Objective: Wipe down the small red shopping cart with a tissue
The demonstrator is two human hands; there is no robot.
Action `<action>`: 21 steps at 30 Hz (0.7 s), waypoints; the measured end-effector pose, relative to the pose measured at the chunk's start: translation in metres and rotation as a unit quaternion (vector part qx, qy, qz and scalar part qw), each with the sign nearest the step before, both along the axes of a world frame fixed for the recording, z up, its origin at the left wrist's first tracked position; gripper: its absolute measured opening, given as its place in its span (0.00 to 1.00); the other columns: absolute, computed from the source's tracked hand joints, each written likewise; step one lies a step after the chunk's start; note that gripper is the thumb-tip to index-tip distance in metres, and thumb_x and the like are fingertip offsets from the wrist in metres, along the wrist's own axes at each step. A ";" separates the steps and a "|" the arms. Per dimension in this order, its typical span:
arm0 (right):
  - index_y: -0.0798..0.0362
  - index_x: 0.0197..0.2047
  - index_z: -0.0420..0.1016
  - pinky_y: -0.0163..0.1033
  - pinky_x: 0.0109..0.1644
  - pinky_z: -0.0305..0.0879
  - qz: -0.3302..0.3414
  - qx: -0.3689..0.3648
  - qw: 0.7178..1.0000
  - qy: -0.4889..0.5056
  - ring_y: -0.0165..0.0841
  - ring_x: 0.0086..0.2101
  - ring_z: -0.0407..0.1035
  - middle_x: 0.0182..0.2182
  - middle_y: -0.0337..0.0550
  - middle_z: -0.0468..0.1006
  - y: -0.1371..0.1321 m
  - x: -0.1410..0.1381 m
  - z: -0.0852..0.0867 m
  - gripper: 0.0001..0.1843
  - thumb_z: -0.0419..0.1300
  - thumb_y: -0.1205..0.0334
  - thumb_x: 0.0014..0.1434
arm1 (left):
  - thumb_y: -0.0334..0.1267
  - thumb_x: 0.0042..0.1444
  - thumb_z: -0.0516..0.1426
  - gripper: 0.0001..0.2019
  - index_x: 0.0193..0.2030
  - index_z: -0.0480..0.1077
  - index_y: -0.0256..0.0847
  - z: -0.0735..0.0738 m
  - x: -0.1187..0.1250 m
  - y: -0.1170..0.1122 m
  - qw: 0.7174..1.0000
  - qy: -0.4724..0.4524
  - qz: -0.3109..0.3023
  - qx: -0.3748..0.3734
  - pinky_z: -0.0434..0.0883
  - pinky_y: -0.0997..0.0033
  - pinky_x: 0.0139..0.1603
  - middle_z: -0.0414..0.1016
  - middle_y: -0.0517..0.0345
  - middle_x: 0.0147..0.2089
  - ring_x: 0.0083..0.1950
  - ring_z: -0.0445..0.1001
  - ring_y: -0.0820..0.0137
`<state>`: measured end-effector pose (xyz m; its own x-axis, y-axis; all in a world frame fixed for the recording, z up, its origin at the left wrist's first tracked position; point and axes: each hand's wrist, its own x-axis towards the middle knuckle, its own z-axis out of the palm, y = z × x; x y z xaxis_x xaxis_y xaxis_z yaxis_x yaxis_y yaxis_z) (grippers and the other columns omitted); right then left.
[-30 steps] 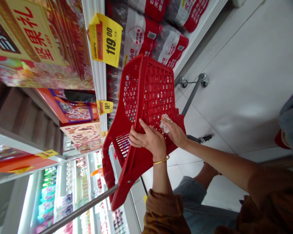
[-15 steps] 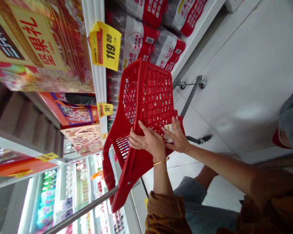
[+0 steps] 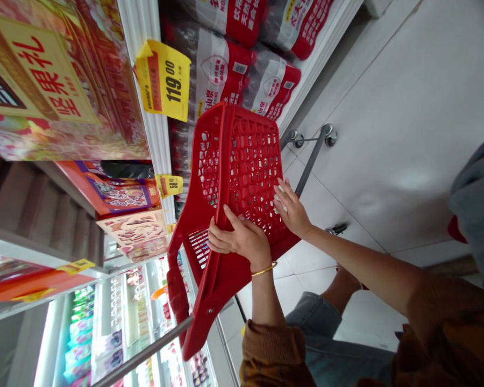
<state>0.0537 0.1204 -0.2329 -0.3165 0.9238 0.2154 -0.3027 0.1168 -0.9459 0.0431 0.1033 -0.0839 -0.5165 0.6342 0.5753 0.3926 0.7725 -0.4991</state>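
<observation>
Head camera shot, and the whole view is tipped on its side, fwiw. Far left of the red plastic shopping basket (image 3: 252, 177), a nut gift box (image 3: 44, 91) printed with red characters is shelved, and a lit drinks fridge (image 3: 80, 328) is seen below and left of the basket. Closer in on its left, a yellow price tag (image 3: 163, 80) reading 119.00 is clipped to a white shelf edge (image 3: 139, 54).

On the basket itself, the left hand (image 3: 242, 240), with a gold bangle (image 3: 264, 269) on the wrist, is curled around the side wall, so it looks properly gripped. The right hand (image 3: 292, 209) is laid on the mesh near the lower corner, fingers spread and not clearly closed on anything. Whether something is tucked under that palm can't be told. How much has been done to the basket and how much is left can't really be told from this shot either.

The basket is held tilted, its red mesh wall facing the camera and a slatted panel showing near the left hand. Above it, shrink-wrapped bottle packs (image 3: 226, 48) are shelved. Right of it, a grey metal rod with casters (image 3: 312, 158) crosses white floor tiles (image 3: 387, 134), and a brown sleeve (image 3: 447, 317) is seen.
</observation>
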 end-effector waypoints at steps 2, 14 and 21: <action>0.43 0.69 0.50 0.59 0.69 0.48 0.000 -0.007 1.000 -0.005 0.40 0.68 0.39 0.68 0.45 0.50 0.006 -0.007 0.003 0.28 0.49 0.62 0.67 | 0.37 0.58 0.50 0.23 0.61 0.66 0.44 0.000 0.001 0.002 1.000 -0.003 0.004 0.006 0.49 0.38 0.64 0.56 0.41 0.64 0.67 0.51 0.48; 0.45 0.70 0.42 0.57 0.68 0.51 0.036 0.028 0.999 0.000 0.39 0.68 0.40 0.68 0.47 0.50 -0.021 0.002 -0.004 0.31 0.45 0.68 0.67 | 0.35 0.56 0.51 0.24 0.61 0.66 0.44 0.000 0.002 0.001 1.000 -0.003 0.010 0.008 0.50 0.37 0.64 0.56 0.40 0.63 0.67 0.51 0.47; 0.50 0.70 0.47 0.59 0.67 0.52 0.071 0.068 0.995 0.002 0.42 0.67 0.40 0.68 0.53 0.51 -0.041 0.012 -0.019 0.30 0.45 0.70 0.66 | 0.36 0.56 0.52 0.24 0.61 0.66 0.46 0.003 0.000 -0.008 1.000 -0.017 0.013 0.004 0.51 0.37 0.64 0.57 0.42 0.64 0.66 0.53 0.48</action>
